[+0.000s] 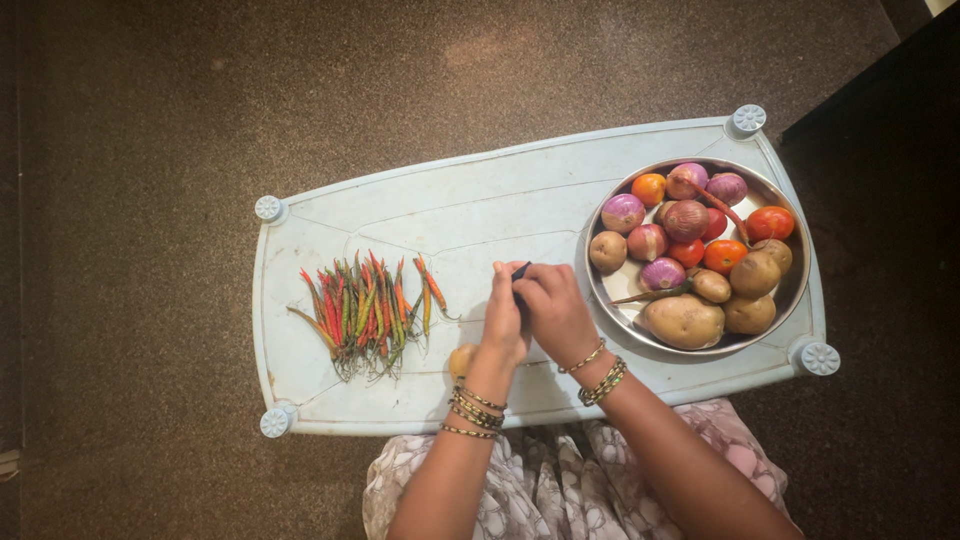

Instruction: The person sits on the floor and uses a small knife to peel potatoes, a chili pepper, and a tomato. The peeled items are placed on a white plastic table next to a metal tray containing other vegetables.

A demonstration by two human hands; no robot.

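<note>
both hands meet at the lower middle of the frame, the left hand [505, 318] and right hand [556, 312] pressed together and pinching a small dark object [520, 271] whose kind cannot be told; its long axis points toward the upper right. at right, a round steel bowl [790, 295] on the pale blue table [450, 205] holds potatoes [684, 320], onions [623, 212] and tomatoes [770, 222]. left of centre, chillies [365, 312] lie fanned out, running top to bottom.

One steel bowl [790, 300], six potatoes [684, 321], six onions [623, 212], five tomatoes [770, 222], one chilli pile [365, 312], two hands [558, 312]
</note>
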